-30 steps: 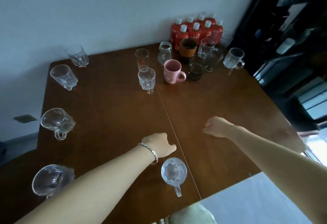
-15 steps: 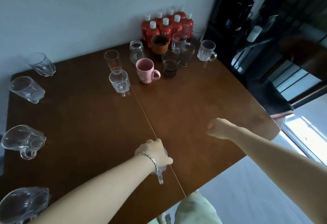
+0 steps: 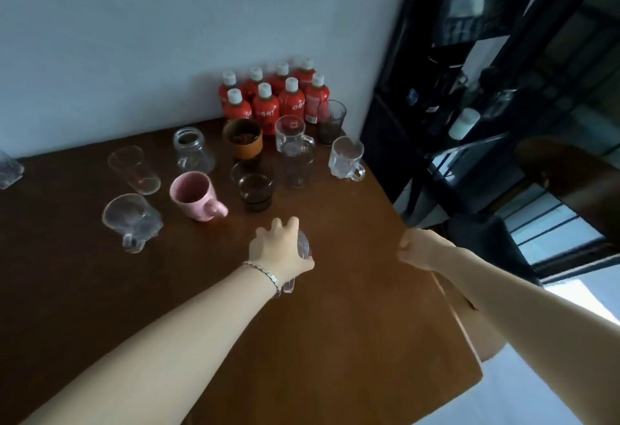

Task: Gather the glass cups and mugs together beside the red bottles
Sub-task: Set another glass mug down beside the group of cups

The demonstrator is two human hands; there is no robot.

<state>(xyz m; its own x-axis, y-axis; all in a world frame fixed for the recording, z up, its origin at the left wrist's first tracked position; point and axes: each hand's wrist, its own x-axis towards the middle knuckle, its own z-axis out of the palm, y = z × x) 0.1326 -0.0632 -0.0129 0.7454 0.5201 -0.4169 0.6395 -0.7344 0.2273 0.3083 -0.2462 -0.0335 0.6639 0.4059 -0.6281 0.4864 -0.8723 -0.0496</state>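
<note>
pink mug (image 3: 195, 197) ahead of left hand (image 3: 279, 250)

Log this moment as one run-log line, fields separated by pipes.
left hand: gripping clear glass mug from above | right hand: fisted, empty | red bottles: at wall, cups clustered beside | phase: carrying mug toward cluster

Red bottles (image 3: 273, 99) with white caps and white lettering stand at the far edge of the dark brown table (image 3: 352, 340). Before them sit a pink mug (image 3: 194, 196), a cup with an orange-brown band (image 3: 244, 139), and clear glasses, one (image 3: 254, 186) holding dark liquid. The wall (image 3: 134, 38) is pale blue-grey.
</note>
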